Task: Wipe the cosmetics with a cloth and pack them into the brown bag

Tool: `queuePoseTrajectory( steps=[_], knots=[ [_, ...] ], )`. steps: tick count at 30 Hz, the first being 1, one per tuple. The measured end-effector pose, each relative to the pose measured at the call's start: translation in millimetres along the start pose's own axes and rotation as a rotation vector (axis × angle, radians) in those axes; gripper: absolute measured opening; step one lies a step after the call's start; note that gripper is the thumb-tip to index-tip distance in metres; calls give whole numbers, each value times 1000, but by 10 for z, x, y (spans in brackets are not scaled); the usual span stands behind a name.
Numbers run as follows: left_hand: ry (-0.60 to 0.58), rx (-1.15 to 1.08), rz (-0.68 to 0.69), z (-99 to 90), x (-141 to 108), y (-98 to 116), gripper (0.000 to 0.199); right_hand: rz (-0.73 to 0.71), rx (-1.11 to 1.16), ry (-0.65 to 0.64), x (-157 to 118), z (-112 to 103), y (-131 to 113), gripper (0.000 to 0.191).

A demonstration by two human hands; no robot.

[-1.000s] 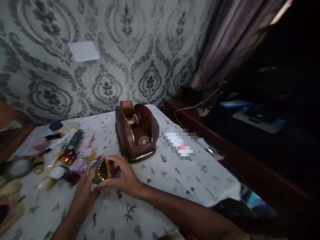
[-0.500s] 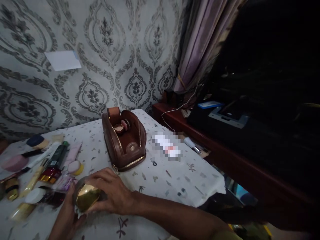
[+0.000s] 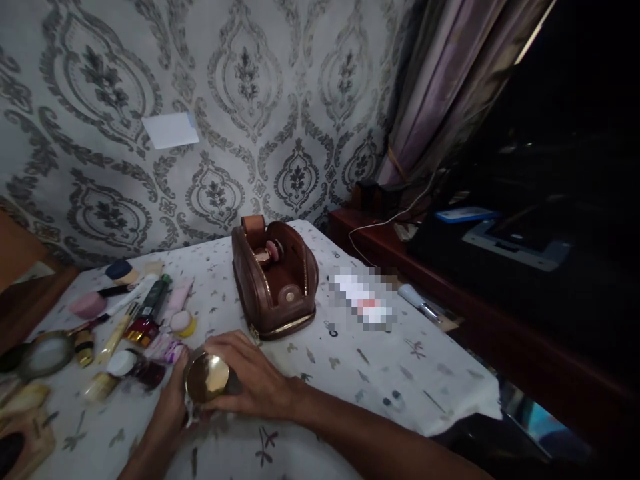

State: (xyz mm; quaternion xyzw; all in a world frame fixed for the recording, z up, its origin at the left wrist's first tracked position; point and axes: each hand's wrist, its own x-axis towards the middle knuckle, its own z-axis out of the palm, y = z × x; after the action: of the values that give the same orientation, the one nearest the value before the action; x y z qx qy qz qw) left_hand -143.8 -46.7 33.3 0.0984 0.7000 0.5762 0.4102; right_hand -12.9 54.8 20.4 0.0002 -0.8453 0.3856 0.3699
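A jar with a shiny gold lid [image 3: 207,377] is held between my two hands above the front of the table, its lid turned toward me. My right hand [image 3: 257,377] curls round the lid's far and right side. My left hand [image 3: 173,393] is closed on the jar's left side, most of its fingers hidden. Behind them stands a brown cosmetic bag [image 3: 253,287], unzipped, with a compact [image 3: 263,257] and a pink round item [image 3: 273,251] inside. Left of my hands lie a dark jar with a white lid [image 3: 123,363] and a purple-and-white packet [image 3: 165,348].
Several cosmetics spread over the table's left side, among them a green bottle [image 3: 156,297], a pink tube [image 3: 181,293] and a pink sponge-like item [image 3: 87,306]. A blurred-out item [image 3: 363,300] and a brush [image 3: 420,303] lie right of the bag. A dark red ledge [image 3: 380,247] borders the table.
My view has swung left, so the scene sits further right and more items show at the left. Both hands still hold the jar; its gold lid now shows rounder.
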Motion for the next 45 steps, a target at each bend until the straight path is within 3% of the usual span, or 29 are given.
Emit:
queuePoseTrajectory(
  steps=[3, 6, 8, 13, 17, 22, 26, 29, 34, 38, 42, 45],
  knots=[
    [-29, 6, 5, 30, -3, 61, 55, -11, 46, 41, -14, 43, 55, 73],
    [-51, 40, 288, 9, 24, 74, 46, 59, 77, 94, -41, 111, 108, 76],
    [-29, 66, 392, -32, 64, 44, 42, 104, 78, 107, -55, 148, 132, 79],
    [-30, 120, 468, -96, 137, -55, 56, 246, 79, 104, -58, 182, 141, 79],
    [-56, 180, 591, -112, 111, -93, 53, 348, 143, 145, -39, 192, 126, 72],
    [-105, 484, 999, -177, 77, -164, 40, 488, 364, 175, -11, 231, 112, 65],
    [-119, 626, 1385, -194, 45, -148, 46, 550, 589, 110, 9, 256, 110, 54],
    [-138, 699, 1495, -192, 2, -89, 49, 563, 710, 115, 25, 255, 111, 50],
    [-38, 844, 1563, -175, -9, -64, 66, 703, 1024, 231, 52, 229, 83, 41],
    [-13, 761, 1482, -160, 57, -140, 74, 796, 1303, 248, 63, 209, 41, 39],
    [-33, 594, 1260, -178, 90, -245, 72, 772, 1335, 198, 67, 183, 20, 44],
    [-87, 432, 1009, -192, 76, -279, 76, 658, 1162, 163, 95, 126, 19, 52]
  ],
)
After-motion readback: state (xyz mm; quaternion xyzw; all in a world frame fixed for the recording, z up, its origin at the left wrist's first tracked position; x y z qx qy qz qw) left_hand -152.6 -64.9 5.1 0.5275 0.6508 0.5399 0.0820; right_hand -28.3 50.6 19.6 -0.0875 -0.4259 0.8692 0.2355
